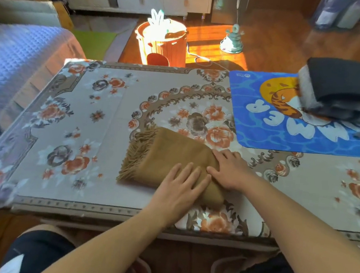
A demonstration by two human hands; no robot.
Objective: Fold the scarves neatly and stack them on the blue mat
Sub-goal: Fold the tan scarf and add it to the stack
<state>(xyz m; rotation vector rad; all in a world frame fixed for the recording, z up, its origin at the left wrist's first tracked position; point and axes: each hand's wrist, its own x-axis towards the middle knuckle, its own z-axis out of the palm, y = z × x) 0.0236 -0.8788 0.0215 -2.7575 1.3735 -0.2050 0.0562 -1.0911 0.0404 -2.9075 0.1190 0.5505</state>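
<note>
1. Here, the left hand [181,182] and the right hand [230,169] both lie flat with straight fingers, pressing on the brown scarf [166,164]. They hold nothing tight.
2. The brown scarf sits folded in the middle of the frame, on the flowery table cover [88,102], with its fringe on the left.
3. It looks soft, light and floppy, so I would slide both hands under the folded edges to lift it.
4. I count one brown scarf here, and what looks like two folded scarves, a black scarf [349,82] above a grey scarf [347,111], on one blue mat [265,137] at the upper right.
</note>
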